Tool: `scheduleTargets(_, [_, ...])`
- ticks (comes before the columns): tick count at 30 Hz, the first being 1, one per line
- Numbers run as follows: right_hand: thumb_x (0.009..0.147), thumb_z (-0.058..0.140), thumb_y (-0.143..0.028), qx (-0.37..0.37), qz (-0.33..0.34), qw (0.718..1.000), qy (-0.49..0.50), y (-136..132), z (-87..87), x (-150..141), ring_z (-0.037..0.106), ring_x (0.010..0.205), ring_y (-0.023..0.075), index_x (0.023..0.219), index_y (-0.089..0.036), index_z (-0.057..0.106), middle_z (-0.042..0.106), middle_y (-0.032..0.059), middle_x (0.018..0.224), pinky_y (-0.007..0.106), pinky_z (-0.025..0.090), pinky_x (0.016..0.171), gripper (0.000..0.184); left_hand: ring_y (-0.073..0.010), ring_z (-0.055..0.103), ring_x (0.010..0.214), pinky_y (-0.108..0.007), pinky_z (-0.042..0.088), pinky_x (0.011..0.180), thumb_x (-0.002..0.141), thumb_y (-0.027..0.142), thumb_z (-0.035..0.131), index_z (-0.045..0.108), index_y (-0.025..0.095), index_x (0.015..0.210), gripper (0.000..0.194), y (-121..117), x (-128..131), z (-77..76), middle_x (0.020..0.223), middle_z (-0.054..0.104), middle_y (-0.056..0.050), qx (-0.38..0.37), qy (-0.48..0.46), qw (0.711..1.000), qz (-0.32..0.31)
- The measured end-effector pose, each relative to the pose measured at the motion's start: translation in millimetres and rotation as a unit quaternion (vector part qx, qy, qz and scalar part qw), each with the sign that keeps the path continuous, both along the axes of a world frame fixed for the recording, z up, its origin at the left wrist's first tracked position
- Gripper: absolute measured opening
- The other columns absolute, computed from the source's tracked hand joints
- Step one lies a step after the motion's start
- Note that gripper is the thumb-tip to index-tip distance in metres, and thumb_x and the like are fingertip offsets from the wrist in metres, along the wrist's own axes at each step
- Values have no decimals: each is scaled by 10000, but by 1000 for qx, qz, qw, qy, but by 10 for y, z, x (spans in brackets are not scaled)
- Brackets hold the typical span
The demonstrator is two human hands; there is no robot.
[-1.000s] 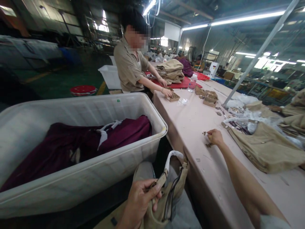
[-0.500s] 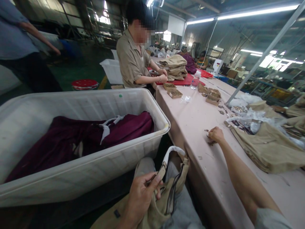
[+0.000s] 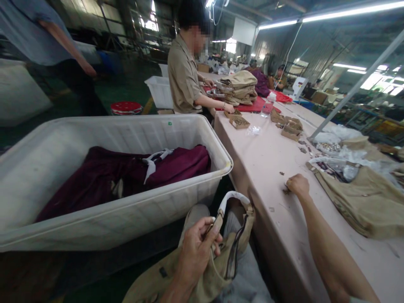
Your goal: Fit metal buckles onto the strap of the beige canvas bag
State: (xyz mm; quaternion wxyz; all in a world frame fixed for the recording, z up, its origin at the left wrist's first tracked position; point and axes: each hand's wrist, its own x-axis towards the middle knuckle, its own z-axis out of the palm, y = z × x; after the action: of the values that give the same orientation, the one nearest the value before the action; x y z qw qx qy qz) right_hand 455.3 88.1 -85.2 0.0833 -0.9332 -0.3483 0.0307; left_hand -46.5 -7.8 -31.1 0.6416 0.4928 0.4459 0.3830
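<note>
My left hand grips the waistband of a pair of tan trousers lying across my lap, below the table's edge. My right hand is stretched out on the pink table, fingers closed over a few small metal pieces; what sits inside the fist is hidden. More small pieces lie just beyond it. A folded stack of tan trousers rests to the right of that hand.
A large white tub holding maroon garments stands at my left. A seated co-worker works at the table's far end beside small cardboard boxes, a water bottle and stacked garments. Another person stands far left.
My right hand has drawn back a little toward me and closed over the small pieces. A standing person has come into view at the far left. My left hand keeps its hold.
</note>
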Motion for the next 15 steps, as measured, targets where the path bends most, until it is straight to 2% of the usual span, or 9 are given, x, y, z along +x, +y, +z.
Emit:
scheduleTargets(7, [962,670,-463,-48,-49,998,-5,22,103,-74,704,1059,237,1149,-128,687,728,118,1136,421,581,917,384,-138,618,462,-267,492,503,866,503,726,664,123,1073,437,-71,17,31,789,703,-46,-15,-11,1000,19])
scheduleTargets(12, [979,661,-441,-41,-52,998,-20,-172,217,-95,693,1050,220,1165,-136,684,706,125,1175,403,576,931,358,-130,632,489,-254,482,513,835,493,758,724,117,1042,430,-39,-4,47,855,718,-59,-12,-5,1000,17])
scheduleTargets(14, [985,663,-408,-25,-34,999,-22,-133,236,-249,680,1064,216,1193,-154,674,683,122,1219,392,580,928,329,-134,637,496,-251,476,518,829,510,759,740,114,1019,439,-57,-13,55,833,727,-63,-10,3,1000,27])
scheduleTargets(15, [987,664,-393,-11,-17,1000,-21,-33,231,-399,673,1079,217,1212,-166,667,669,119,1245,389,580,930,320,-138,636,489,-252,470,512,815,529,765,746,112,993,453,-90,-19,61,807,727,-64,-13,6,999,37])
